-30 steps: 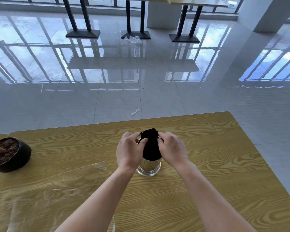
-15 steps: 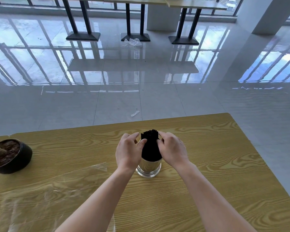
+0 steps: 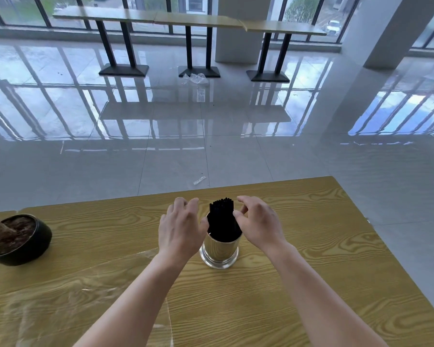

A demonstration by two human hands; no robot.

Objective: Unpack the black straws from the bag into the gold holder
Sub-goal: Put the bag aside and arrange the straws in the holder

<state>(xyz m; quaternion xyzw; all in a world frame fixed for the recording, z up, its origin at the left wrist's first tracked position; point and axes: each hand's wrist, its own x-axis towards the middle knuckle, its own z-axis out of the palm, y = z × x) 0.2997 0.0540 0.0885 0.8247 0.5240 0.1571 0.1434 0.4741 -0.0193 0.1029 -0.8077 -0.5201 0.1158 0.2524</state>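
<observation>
The black straws [image 3: 222,220] stand upright as a tight bundle in the gold holder [image 3: 219,251], their tops rising above its rim. The holder sits on the wooden tabletop [image 3: 311,246], towards its far edge. The left hand [image 3: 181,229] hovers just beside the bundle with fingers spread and relaxed, gripping nothing. The right hand [image 3: 258,224] flanks the other side, its fingers loosely curved and empty; its thumb may brush the straws, though the angle leaves that unclear. The clear bag [image 3: 60,296] lies flat on the near left. A black pot [image 3: 35,244] of soil stands at the left edge.
</observation>
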